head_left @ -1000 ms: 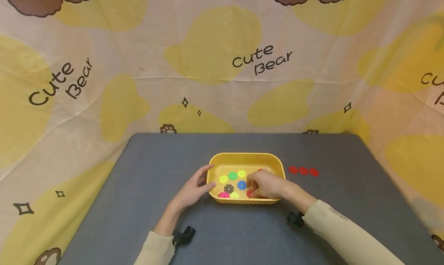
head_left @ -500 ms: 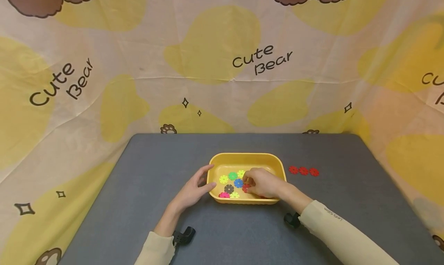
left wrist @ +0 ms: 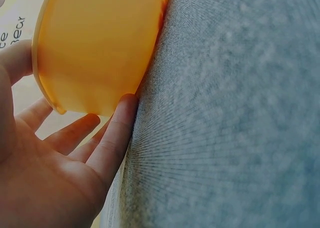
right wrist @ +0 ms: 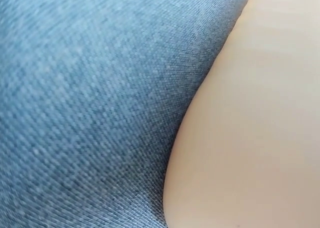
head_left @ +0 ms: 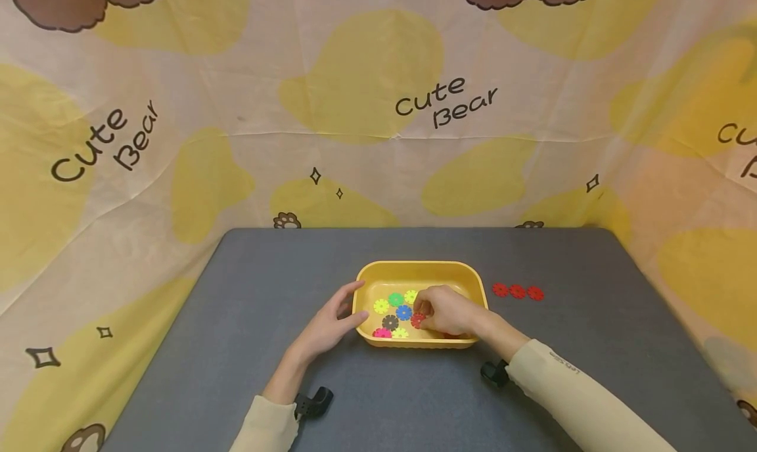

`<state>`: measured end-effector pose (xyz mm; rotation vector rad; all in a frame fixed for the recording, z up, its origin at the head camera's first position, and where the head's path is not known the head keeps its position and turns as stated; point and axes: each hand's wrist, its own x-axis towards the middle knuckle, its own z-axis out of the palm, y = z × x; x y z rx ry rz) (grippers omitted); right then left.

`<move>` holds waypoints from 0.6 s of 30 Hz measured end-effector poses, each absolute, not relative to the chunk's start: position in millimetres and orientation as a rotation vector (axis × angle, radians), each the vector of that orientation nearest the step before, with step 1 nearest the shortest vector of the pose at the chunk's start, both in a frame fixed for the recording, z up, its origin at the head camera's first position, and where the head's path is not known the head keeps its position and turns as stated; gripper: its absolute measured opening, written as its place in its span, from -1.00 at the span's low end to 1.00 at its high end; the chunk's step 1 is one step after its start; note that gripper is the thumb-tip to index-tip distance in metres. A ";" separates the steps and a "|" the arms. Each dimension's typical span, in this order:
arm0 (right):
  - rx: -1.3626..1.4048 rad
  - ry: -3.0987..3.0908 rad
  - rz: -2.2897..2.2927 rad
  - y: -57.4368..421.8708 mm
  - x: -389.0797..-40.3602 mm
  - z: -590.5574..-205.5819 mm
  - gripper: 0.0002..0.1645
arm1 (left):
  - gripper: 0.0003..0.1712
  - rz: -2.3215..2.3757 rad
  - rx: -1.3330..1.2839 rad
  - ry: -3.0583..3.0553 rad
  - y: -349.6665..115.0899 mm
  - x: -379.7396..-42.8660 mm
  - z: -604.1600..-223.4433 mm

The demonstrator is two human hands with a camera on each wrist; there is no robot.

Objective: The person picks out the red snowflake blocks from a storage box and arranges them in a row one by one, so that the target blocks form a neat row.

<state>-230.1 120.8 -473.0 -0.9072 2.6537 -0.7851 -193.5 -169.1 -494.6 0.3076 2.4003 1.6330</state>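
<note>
Right hand (head_left: 451, 310) in yellow tray (head_left: 408, 272), 1 red disc (head_left: 416, 321) at its fingertips (head_left: 428, 324)

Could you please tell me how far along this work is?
Done, apparently: three red discs lie in a row on the table. In hand: the right hand is at another red disc in the yellow tray, steadied by the left hand. Perhaps left: the pink, grey, blue, green and yellow discs inside.

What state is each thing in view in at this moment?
Bin: upright on table, uncovered.
Left grip: holding bin's left end.
Right grip: curled at red disc; pinch unclear.
Outer red discs: flat on table, in a row.
Blue disc: flat, beside red disc.
Green disc: flat, unheld.
Gray disc: flat, unheld.
Pink disc: inside bin, unheld.
Yellow discs: inside bin.
</note>
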 end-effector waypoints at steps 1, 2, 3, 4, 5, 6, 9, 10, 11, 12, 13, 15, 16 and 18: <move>-0.906 2.655 -0.780 121.0 -230.4 -473.6 -0.77 | -0.26 1.633 0.305 2.400 -169.0 -193.6 -494.5; -0.910 2.655 -0.778 121.1 -230.6 -473.9 -0.78 | -0.26 1.631 0.303 2.402 -168.9 -193.6 -494.5; -0.911 2.656 -0.775 121.1 -230.9 -474.3 -0.79 | -0.26 1.632 0.304 2.400 -168.9 -193.7 -494.5; -0.910 2.657 -0.773 121.2 -231.1 -474.6 -0.79 | -0.26 1.633 0.305 2.398 -168.9 -193.8 -494.5; -0.910 2.658 -0.771 121.4 -231.3 -475.0 -0.80 | -0.26 1.635 0.307 2.395 -169.0 -193.9 -494.5; -0.906 2.659 -0.770 121.4 -231.6 -475.3 -0.81 | -0.26 1.636 0.310 2.394 -169.0 -194.0 -494.5; -0.891 2.655 -0.775 121.4 -232.3 -475.9 -0.81 | -0.26 1.640 0.316 2.390 -169.3 -194.0 -494.5; -0.884 2.653 -0.778 121.4 -232.5 -476.0 -0.81 | -0.25 1.639 0.315 2.391 -169.3 -193.8 -494.4; -0.879 2.651 -0.781 121.3 -232.6 -476.0 -0.81 | -0.25 1.636 0.312 2.394 -169.3 -193.7 -494.3; -0.878 2.649 -0.785 121.2 -232.7 -475.9 -0.81 | -0.25 1.635 0.311 2.396 -169.3 -193.5 -494.3; -0.879 2.648 -0.789 121.1 -232.8 -476.1 -0.80 | -0.25 1.633 0.308 2.398 -169.3 -193.4 -494.3; -0.891 2.645 -0.793 120.7 -232.7 -475.9 -0.80 | -0.26 1.631 0.301 2.402 -169.2 -193.3 -494.3; -0.898 2.645 -0.793 120.6 -232.6 -476.0 -0.79 | -0.26 1.629 0.301 2.404 -169.2 -193.4 -494.5; -0.909 2.645 -0.792 120.4 -232.2 -476.0 -0.78 | -0.26 1.630 0.301 2.405 -169.2 -193.5 -494.7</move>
